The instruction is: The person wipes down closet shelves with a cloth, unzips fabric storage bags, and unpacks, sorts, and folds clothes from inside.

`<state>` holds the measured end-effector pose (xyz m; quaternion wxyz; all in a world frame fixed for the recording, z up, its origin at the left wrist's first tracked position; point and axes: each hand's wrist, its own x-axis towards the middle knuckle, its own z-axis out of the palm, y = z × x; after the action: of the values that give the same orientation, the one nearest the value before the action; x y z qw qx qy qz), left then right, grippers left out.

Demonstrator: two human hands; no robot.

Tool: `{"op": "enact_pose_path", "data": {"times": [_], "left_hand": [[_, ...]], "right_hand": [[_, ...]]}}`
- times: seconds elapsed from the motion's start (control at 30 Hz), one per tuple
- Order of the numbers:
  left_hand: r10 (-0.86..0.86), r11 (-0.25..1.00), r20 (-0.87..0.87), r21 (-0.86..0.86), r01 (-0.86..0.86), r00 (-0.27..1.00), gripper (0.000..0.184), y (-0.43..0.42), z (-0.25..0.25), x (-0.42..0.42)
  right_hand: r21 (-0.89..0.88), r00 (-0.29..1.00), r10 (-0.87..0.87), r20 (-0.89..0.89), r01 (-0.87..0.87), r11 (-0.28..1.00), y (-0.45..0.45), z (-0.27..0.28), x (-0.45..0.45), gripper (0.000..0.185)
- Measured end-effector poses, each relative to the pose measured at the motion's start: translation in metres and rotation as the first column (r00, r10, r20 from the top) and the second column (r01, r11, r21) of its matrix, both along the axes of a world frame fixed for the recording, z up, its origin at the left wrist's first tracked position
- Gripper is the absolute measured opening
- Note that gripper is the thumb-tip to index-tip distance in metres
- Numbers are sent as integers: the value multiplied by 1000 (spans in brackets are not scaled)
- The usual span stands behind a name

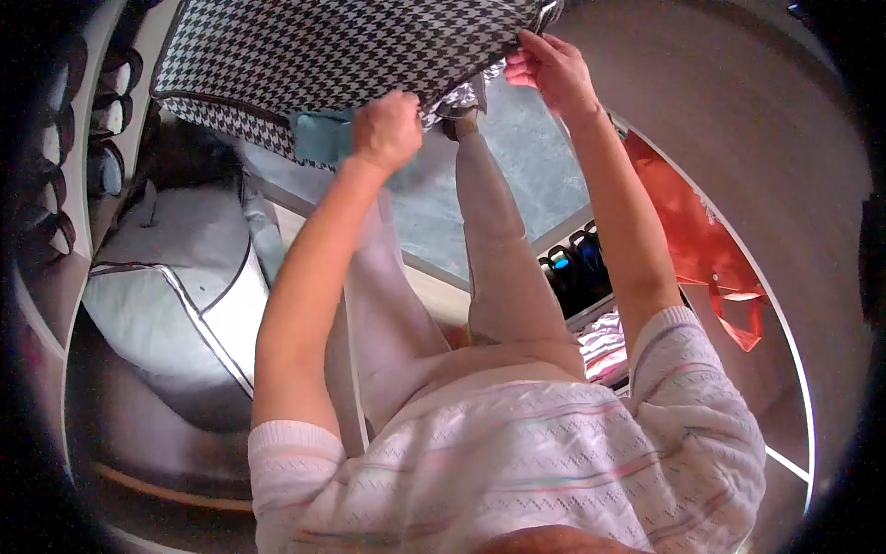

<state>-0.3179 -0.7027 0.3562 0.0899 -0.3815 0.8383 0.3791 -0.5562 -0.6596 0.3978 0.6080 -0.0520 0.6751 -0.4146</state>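
A large black-and-white houndstooth storage bag point(351, 51) with dark piping spans the top of the view. My left hand point(388, 129) is closed in a fist at the bag's near edge. Teal cloth point(321, 136) shows beside that fist, against the bag's side. Farther right, my right hand point(552, 74) pinches the bag's dark edge near its right corner, fingers bent. Some patterned fabric point(461, 95) hangs below the edge between my hands. The bag's contents are hidden.
A stuffed grey-white zippered bag point(175, 277) stands in a compartment at left. Dark-rimmed items point(111, 115) line the shelf beyond. On the right are an orange bag point(688, 222), several dark items point(572, 263) and folded striped cloth point(602, 343). My legs stretch over a bluish-grey surface point(535, 148).
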Motion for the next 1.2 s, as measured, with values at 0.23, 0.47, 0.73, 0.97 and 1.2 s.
{"op": "enact_pose_path", "data": {"times": [0.23, 0.47, 0.73, 0.97, 1.2], "left_hand": [[-50, 951, -201, 289, 108, 978, 24, -58, 18, 8], [-57, 863, -148, 490, 124, 987, 26, -66, 13, 6], [112, 823, -175, 568, 7, 978, 22, -45, 7, 18], [247, 824, -65, 539, -174, 967, 22, -46, 19, 46], [324, 910, 384, 123, -396, 865, 19, -105, 4, 157]], "right_hand": [[121, 986, 159, -51, -152, 981, 11, 6, 10, 35], [134, 991, 133, -27, -129, 983, 15, -17, 51, 37], [165, 940, -82, 330, 28, 986, 43, 12, 51, 20], [207, 836, -242, 492, 157, 966, 72, 51, 56, 14], [326, 746, -414, 523, 273, 905, 112, 63, 42, 9]]}}
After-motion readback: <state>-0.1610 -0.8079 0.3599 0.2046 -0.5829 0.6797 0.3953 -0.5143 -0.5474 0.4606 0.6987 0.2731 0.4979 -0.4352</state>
